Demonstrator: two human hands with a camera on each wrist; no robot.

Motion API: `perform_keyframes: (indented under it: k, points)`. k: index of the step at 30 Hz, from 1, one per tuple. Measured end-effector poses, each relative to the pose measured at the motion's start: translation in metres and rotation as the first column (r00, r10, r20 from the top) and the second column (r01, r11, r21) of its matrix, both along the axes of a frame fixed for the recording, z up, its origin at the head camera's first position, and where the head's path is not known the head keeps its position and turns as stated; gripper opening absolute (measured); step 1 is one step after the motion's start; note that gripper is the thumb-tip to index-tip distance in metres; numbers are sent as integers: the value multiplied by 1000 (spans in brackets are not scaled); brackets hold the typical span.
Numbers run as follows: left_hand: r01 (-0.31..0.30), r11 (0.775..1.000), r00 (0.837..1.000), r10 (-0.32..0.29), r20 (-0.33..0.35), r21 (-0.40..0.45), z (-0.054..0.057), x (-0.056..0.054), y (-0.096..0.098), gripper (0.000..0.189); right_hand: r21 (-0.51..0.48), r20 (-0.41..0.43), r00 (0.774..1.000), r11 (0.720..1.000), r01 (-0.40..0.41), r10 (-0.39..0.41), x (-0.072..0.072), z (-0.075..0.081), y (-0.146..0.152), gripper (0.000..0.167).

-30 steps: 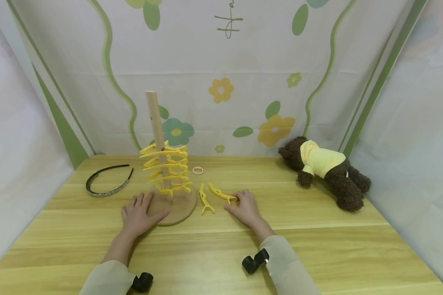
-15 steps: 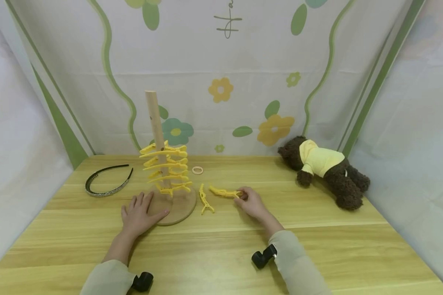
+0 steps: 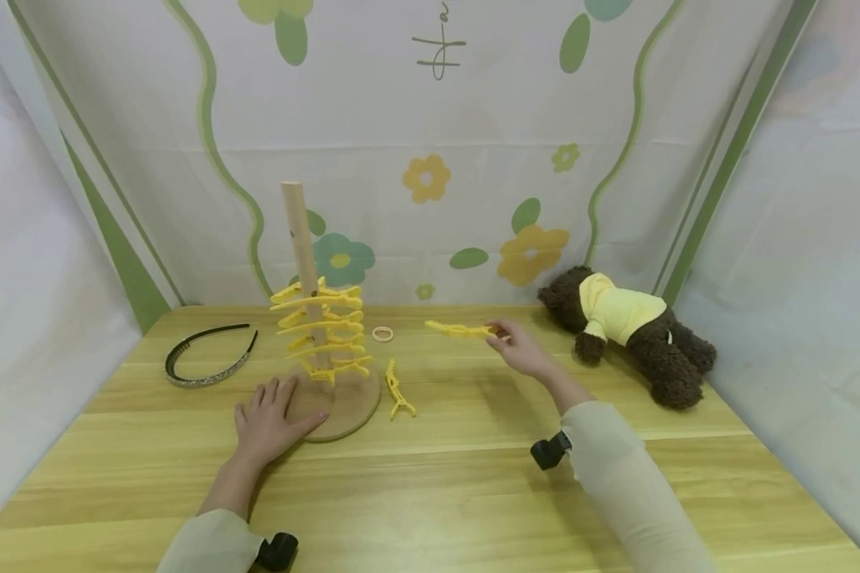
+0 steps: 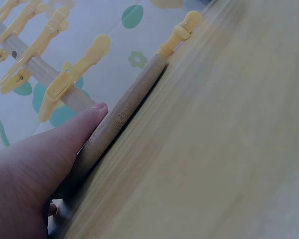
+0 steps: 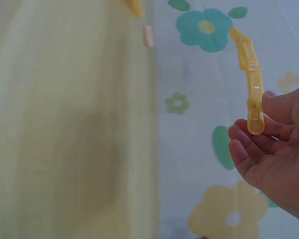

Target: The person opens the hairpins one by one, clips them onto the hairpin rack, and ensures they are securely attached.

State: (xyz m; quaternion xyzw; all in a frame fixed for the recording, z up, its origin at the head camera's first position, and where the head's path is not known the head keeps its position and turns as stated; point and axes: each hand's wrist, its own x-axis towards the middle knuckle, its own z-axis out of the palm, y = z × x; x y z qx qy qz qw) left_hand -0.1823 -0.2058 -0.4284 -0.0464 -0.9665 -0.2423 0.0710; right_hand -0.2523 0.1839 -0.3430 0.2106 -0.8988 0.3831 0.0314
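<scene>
Between right thumb and fingers, my right hand [image 3: 525, 352] pinches one end of a yellow hair clip [image 5: 254, 82], holding it raised above the table. My left hand [image 3: 267, 423] rests with fingers spread on the round wooden base [image 3: 354, 404] of a stand, and in the left wrist view its thumb lies along the base's edge. From the base rises a wooden post [image 3: 299, 239]. Several yellow hair clips [image 3: 340, 299] are clamped across the post's lower half, one above another. A further yellow hair clip [image 3: 394, 387] lies on the table just right of the base.
A black headband [image 3: 204, 380] with a glittery band lies left of the stand. Behind the loose clip is a small pale ring [image 3: 383, 334]. At the right, a brown teddy bear [image 3: 619, 310] in a yellow top lies on the wooden table [image 3: 430, 493]. A floral curtain hangs behind.
My right hand has lifted its hair clip off the table and carried it up, back and to the right. The left hand has stayed on the base.
</scene>
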Motion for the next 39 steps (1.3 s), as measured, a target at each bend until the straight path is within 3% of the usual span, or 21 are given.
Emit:
perform_keyframes:
  k: [9, 16, 26, 39]
  points:
    - [-6, 1000, 1000, 6, 2, 4, -1, 2, -2, 90, 19, -66, 997, 999, -30, 31, -9, 65, -26, 28]
    - [-8, 1000, 1000, 8, 4, 4, 0, 2, -2, 89, 11, -90, 994, 998, -69, 70, -10, 99, -66, 23]
    - [-4, 1000, 1000, 4, 3, 11, -2, -1, -1, 90, -62, -158, 969, 977, -204, 192, -13, 118, -116, 16]
    - [14, 1000, 1000, -14, -1, 11, -1, 0, 0, 89, -32, -141, 959, 967, -254, 248, -6, 121, -157, 16]
